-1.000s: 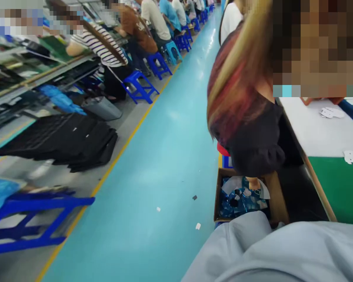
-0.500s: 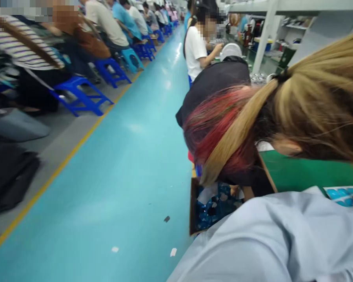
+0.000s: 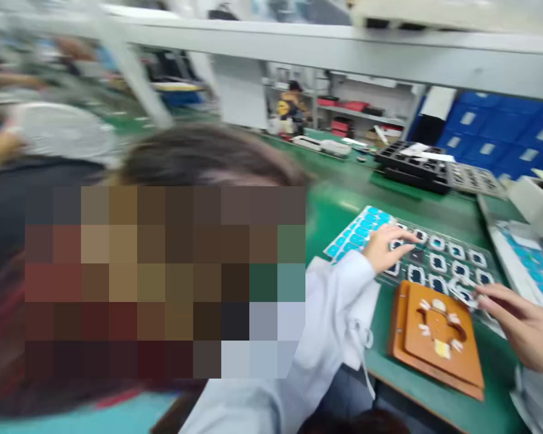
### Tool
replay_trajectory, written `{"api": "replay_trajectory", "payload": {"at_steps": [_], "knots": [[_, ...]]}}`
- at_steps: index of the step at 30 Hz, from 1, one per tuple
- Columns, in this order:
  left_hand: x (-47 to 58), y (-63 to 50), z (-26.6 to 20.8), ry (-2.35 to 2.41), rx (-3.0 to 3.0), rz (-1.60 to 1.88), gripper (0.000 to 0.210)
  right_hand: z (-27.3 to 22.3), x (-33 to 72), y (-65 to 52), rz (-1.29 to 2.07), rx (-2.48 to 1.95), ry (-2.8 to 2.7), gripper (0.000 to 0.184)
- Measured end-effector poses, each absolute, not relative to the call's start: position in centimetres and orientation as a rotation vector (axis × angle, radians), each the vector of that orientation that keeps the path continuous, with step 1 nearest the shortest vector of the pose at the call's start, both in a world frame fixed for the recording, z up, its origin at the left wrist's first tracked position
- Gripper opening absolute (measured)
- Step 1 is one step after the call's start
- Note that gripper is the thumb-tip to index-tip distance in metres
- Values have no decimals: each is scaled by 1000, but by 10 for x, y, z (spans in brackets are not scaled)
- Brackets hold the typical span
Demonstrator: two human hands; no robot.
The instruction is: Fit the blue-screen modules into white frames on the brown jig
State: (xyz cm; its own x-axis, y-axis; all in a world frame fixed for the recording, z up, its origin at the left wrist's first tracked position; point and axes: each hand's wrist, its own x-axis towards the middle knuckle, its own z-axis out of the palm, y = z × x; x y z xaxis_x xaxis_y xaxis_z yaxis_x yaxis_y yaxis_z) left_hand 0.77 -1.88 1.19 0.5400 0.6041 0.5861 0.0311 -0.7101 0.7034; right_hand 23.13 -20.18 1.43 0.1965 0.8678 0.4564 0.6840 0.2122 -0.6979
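My left hand (image 3: 389, 247) reaches over the near left part of a clear tray (image 3: 473, 238) that holds several rows of small, dark, rounded-square pieces with pale rims. Its thumb and fingers are apart, with nothing visible between them. My right hand (image 3: 518, 319) is at the tray's right side. Its thumb and forefinger are pinched at a thin pale thing, too blurred to name. Between my hands and nearer to me sits an orange-brown block fixture (image 3: 428, 355) with a shaped recess and small white and yellow pads. A sheet of blue stickers (image 3: 357, 232) lies left of the tray.
Close on my left, a co-worker's head (image 3: 208, 150) takes up much of the view. Black trays (image 3: 411, 169) stand farther back on the green bench (image 3: 339, 202). Blue bins (image 3: 489, 129) are at the back right. A white shelf beam (image 3: 298, 48) crosses above.
My view has swung right, from the aisle floor to the bench. Both my hands, the tray and the orange-brown fixture are now in sight.
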Motion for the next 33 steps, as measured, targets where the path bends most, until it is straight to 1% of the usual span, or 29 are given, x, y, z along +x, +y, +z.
{"api": "replay_trajectory", "payload": {"at_steps": [2,4,7,9,12,17,19,23,29,33], "knots": [[8,-28,12,167,2097,1156,9,14,232,-205,265,-1472,-1487,13],[8,-38,12,-63,2125,1068,13,19,228,-204,312,-1395,-1533,11],[7,-51,9,-209,2197,908,12,29,221,-204,356,-1234,-1708,9],[7,-56,7,-240,2237,833,12,32,220,-206,357,-1104,-1855,11],[7,-57,5,-293,2291,769,20,28,221,-208,300,-1002,-2009,15],[5,-58,7,-280,2405,728,23,20,224,-206,279,-1039,-2135,12],[4,-59,9,-300,2462,703,27,21,225,-206,302,-1057,-2138,13],[3,-59,11,-386,2512,744,26,25,229,-205,331,-1112,-2070,21],[2,-60,12,-400,2514,769,26,23,233,-203,338,-1102,-2118,22],[1,-63,11,-300,2471,871,29,22,232,-202,298,-1081,-2131,19]]}}
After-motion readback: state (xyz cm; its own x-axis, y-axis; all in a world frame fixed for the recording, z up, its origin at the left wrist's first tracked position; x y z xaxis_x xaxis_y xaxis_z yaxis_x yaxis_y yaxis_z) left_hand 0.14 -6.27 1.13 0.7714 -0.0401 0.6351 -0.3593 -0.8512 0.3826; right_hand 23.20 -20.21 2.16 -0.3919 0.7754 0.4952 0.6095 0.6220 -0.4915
